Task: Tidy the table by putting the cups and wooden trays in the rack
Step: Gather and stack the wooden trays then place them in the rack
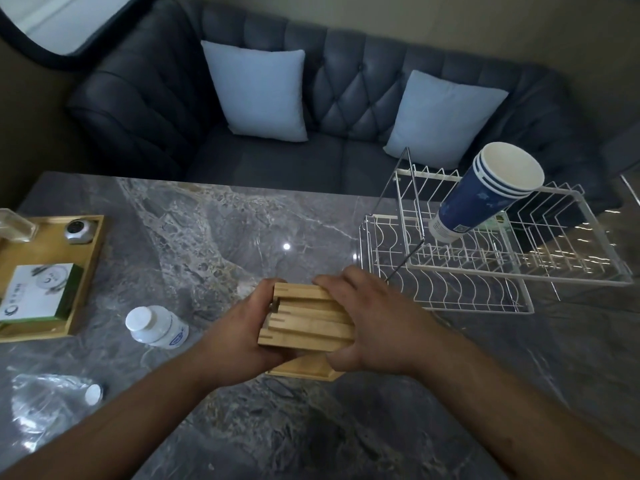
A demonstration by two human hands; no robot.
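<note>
Both the left hand (239,327) and right hand (374,327) clamp a misaligned stack of wooden trays (304,320) near the counter's front edge beside the rack (450,282); uneven trays could slide loose in transfer.

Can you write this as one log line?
left hand: holds wooden trays | right hand: holds them too | cups: in rack

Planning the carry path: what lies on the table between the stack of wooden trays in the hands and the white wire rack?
Nothing: in the head view, only bare marble table separates the wooden trays from the wire rack. The right hand covers the stack's rack-side end.
</note>
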